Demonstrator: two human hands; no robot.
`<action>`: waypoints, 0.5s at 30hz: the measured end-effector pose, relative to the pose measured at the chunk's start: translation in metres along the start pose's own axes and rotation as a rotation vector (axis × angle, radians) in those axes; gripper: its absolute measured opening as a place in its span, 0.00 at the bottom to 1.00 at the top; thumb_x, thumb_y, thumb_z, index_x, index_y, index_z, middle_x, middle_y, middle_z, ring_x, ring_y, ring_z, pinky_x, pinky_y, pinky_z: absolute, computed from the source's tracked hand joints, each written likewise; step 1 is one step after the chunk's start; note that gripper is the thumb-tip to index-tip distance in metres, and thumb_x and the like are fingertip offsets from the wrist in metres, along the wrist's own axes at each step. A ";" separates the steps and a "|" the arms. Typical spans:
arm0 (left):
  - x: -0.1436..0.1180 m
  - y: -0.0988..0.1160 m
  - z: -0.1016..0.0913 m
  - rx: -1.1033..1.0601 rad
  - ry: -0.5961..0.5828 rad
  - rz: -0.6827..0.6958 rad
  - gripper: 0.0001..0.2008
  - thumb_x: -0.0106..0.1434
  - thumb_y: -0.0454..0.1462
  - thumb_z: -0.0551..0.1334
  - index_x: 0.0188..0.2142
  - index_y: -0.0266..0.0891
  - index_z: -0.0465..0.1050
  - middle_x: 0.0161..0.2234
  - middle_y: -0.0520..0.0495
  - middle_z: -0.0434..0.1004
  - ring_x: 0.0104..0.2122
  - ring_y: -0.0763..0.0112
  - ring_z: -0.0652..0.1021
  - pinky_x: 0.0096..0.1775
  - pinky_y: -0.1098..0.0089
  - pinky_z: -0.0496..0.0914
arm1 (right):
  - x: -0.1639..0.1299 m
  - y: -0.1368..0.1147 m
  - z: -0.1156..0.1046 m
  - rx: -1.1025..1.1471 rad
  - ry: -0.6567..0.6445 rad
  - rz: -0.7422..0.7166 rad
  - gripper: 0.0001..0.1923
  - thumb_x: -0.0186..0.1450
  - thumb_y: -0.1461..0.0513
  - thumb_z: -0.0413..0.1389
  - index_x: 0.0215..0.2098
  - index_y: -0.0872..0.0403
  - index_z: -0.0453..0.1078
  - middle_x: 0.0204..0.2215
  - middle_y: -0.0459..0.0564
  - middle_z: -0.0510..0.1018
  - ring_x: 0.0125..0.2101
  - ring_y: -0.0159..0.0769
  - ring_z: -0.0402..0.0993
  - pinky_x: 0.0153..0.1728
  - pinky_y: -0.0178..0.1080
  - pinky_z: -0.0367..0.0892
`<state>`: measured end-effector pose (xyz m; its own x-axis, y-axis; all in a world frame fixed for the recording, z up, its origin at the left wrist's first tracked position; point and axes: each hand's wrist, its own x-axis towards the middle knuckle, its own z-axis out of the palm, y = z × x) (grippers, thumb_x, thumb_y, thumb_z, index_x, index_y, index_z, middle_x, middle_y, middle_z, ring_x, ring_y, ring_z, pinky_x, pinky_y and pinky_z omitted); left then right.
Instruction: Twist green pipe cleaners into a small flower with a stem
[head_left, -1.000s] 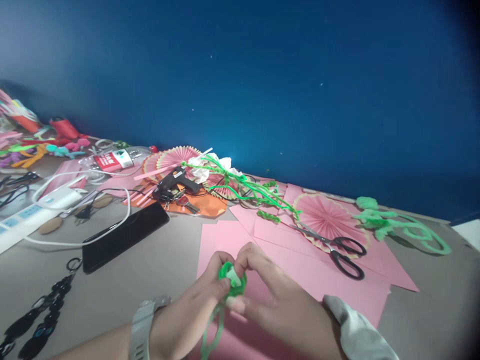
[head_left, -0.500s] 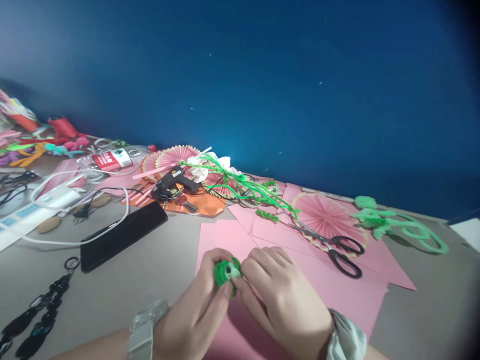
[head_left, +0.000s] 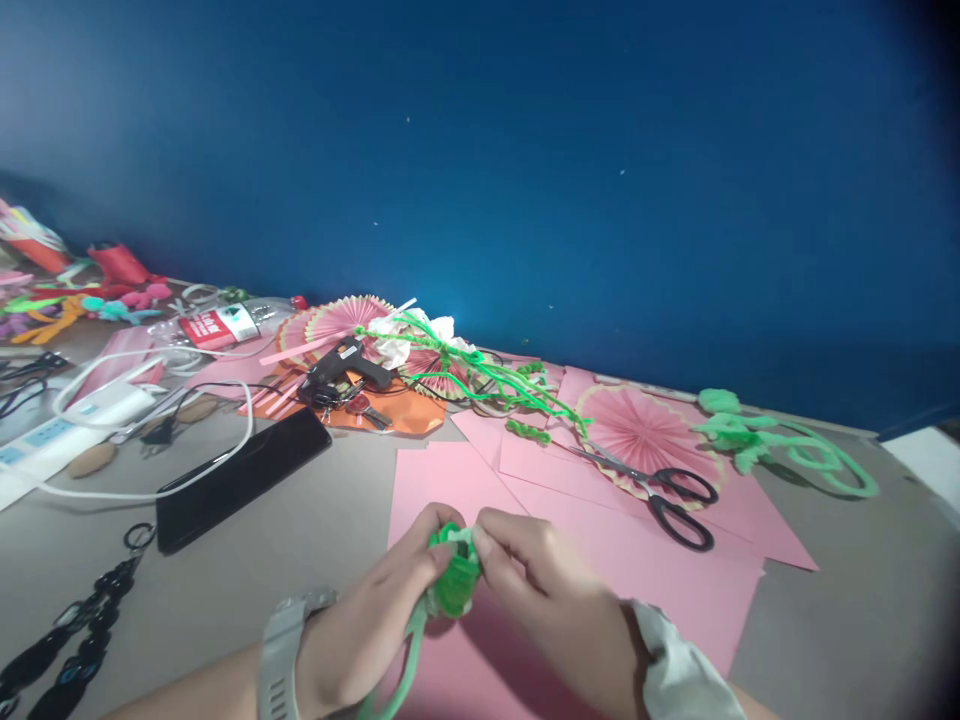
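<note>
Between my two hands is a small green coil of fuzzy pipe cleaner (head_left: 456, 585), held above pink paper (head_left: 577, 570). My left hand (head_left: 382, 610) grips it from the left, thumb on top. A pale green pipe-cleaner tail (head_left: 409, 660) hangs down from it beside my left palm. With thumb and index finger pressed together, my right hand (head_left: 551, 590) pinches the coil's upper right edge. The pinched bit itself is hidden by the fingertips. Black-handled scissors (head_left: 679, 500) lie on the paper to the right.
A black phone (head_left: 244, 480), a white power strip (head_left: 67, 430) and a beaded strap (head_left: 82, 630) lie on the left. Behind are a glue gun (head_left: 349, 365), pink paper fans (head_left: 645, 430), green pipe cleaners (head_left: 502, 375) and a plastic bottle (head_left: 225, 325). A blue wall (head_left: 480, 180) rises behind.
The green coil has been tilted so more of its side shows, and its pale tail now hangs in sight. My right hand has turned, its fingertips moving to the coil's upper edge.
</note>
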<state>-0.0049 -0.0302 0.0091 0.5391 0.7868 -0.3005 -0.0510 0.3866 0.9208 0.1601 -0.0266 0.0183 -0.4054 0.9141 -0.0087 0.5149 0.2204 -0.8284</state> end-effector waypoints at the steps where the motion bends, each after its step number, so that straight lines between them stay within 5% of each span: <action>1: 0.002 -0.001 -0.001 -0.046 -0.018 -0.024 0.09 0.68 0.40 0.46 0.34 0.41 0.59 0.24 0.56 0.53 0.24 0.76 0.59 0.29 0.73 0.58 | 0.001 0.000 0.001 0.061 -0.003 0.035 0.17 0.68 0.62 0.41 0.21 0.52 0.48 0.17 0.38 0.52 0.20 0.28 0.51 0.21 0.33 0.48; 6: 0.011 -0.011 -0.005 -0.340 -0.065 -0.105 0.09 0.65 0.38 0.47 0.29 0.40 0.58 0.23 0.56 0.53 0.21 0.78 0.55 0.25 0.74 0.53 | 0.007 0.008 0.007 0.145 0.080 0.036 0.15 0.67 0.62 0.43 0.22 0.52 0.53 0.18 0.39 0.55 0.21 0.28 0.54 0.22 0.32 0.52; 8: 0.013 -0.012 -0.004 -0.414 -0.085 -0.120 0.10 0.66 0.39 0.46 0.30 0.39 0.60 0.22 0.56 0.55 0.20 0.78 0.55 0.25 0.74 0.53 | 0.009 0.013 0.009 0.134 0.169 -0.009 0.07 0.66 0.62 0.46 0.30 0.53 0.61 0.22 0.41 0.63 0.23 0.29 0.61 0.24 0.32 0.57; 11: 0.012 -0.002 0.000 -0.419 -0.075 -0.083 0.13 0.66 0.39 0.47 0.30 0.37 0.65 0.23 0.52 0.63 0.21 0.76 0.62 0.27 0.72 0.59 | 0.010 0.018 0.008 0.122 0.207 -0.141 0.07 0.66 0.65 0.46 0.42 0.53 0.63 0.34 0.48 0.70 0.34 0.33 0.68 0.35 0.36 0.64; 15: 0.010 0.024 0.007 -0.407 -0.024 -0.004 0.11 0.62 0.34 0.55 0.25 0.36 0.70 0.23 0.50 0.69 0.26 0.74 0.68 0.33 0.74 0.63 | 0.006 0.015 0.003 0.078 0.120 -0.211 0.09 0.68 0.64 0.46 0.45 0.53 0.64 0.42 0.51 0.71 0.44 0.37 0.67 0.45 0.40 0.63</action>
<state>0.0055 -0.0167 0.0304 0.5594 0.7753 -0.2932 -0.3748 0.5521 0.7448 0.1629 -0.0185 0.0041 -0.4029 0.8853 0.2321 0.3667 0.3885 -0.8454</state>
